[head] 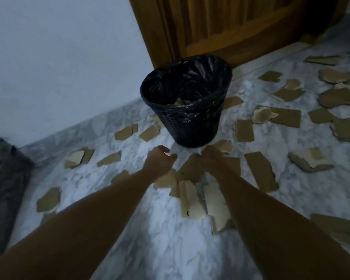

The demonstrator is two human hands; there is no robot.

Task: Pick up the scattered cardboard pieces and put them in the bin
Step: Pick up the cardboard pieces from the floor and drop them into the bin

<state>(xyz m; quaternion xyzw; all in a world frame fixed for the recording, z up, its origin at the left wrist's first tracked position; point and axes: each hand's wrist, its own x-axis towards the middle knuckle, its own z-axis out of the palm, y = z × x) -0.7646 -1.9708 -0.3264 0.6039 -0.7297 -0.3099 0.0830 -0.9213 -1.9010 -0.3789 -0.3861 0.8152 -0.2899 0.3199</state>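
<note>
A black mesh bin [192,126] with a black liner stands on the marble floor, with some cardboard inside it. Torn brown cardboard pieces [281,118] lie scattered all around it. Both my arms reach forward to just in front of the bin's base. My left hand [162,158] hovers over bare floor with its fingers loosely curled and nothing in it. My right hand [209,157] pinches the top edge of a brown cardboard piece [190,168] that overlaps a small heap of pieces [190,199] between my forearms.
A wooden door [230,27] rises behind the bin and a pale wall [59,57] runs along the left. A dark mat or cloth [4,188] lies at the far left. More cardboard lies to the left [49,200] and at the right edge [339,229].
</note>
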